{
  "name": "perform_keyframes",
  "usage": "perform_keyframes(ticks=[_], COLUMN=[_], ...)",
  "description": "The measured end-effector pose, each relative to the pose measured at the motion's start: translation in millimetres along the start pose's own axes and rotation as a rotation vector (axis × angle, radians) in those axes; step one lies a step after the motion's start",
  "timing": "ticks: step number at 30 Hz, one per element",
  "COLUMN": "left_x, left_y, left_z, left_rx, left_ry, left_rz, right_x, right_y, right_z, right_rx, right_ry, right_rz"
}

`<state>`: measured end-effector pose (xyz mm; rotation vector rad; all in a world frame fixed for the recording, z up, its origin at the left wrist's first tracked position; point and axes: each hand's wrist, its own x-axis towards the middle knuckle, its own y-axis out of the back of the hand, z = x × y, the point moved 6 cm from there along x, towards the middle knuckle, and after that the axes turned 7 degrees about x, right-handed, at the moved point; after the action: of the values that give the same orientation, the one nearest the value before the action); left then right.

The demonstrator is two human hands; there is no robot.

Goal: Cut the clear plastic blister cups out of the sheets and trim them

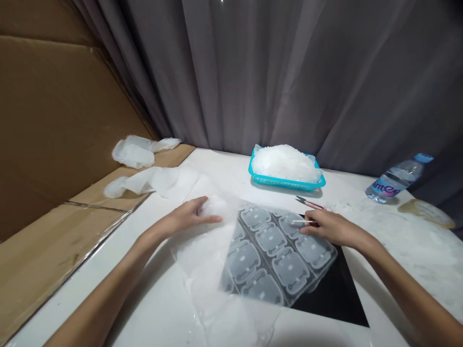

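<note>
My left hand (pixel 191 215) rests at a heap of thin white translucent film (pixel 213 241), its thumb and fingers apart. My right hand (pixel 327 226) is closed, with a thin pale stick (pixel 300 221) poking out leftward from the fingers. Below that hand lies a translucent sheet printed or moulded with rounded square cells (pixel 269 238), partly over a black square mat (pixel 336 294). White film overlaps its left side. Just beyond my right hand are small snips (pixel 309 202) with dark blades and pinkish handles; I cannot tell whether the hand touches them.
A turquoise basket (pixel 285 184) piled with white material (pixel 285 163) stands at the back. A water bottle (pixel 398 180) leans at the right, near a yellowish round item (pixel 427 213). Clear film (pixel 415 250) covers the right side. Cardboard (pixel 61 120) borders the left, with crumpled film pieces (pixel 133 152).
</note>
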<state>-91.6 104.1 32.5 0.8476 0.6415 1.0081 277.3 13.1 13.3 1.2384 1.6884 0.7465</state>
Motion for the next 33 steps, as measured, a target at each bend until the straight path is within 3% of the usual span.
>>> perform_keyframes(ticks=[4, 8, 10, 13, 15, 22, 33], left_x=[-0.2, -1.6, -1.4, 0.1, 0.8, 4.5, 9.5], left_y=[-17.6, -34.0, -43.4, -52.8, -53.9, -44.3, -31.2], left_z=[9.1, 23.5, 27.5, 31.1, 32.7, 30.6, 29.2], left_rx=[0.071, 0.205, 0.235, 0.268, 0.291, 0.342, 0.343], left_ry=[-0.024, -0.170, -0.208, -0.227, -0.225, -0.147, -0.046], left_rz=[-0.078, 0.069, 0.112, 0.132, 0.144, 0.194, 0.176], right_x=[-16.1, -29.2, -23.7, -7.7, 1.4, 8.5, -4.2], right_y=[5.2, 9.1, 15.0, 21.3, 16.4, -3.4, 15.7], right_z=[7.7, 12.9, 13.3, 9.4, 2.8, -16.0, 22.8], right_rx=[0.025, 0.046, 0.021, 0.040, 0.077, -0.072, -0.304], right_ry=[-0.056, -0.089, -0.069, -0.056, -0.051, -0.003, -0.201], right_rz=[-0.192, -0.354, -0.244, 0.075, 0.204, 0.195, 0.084])
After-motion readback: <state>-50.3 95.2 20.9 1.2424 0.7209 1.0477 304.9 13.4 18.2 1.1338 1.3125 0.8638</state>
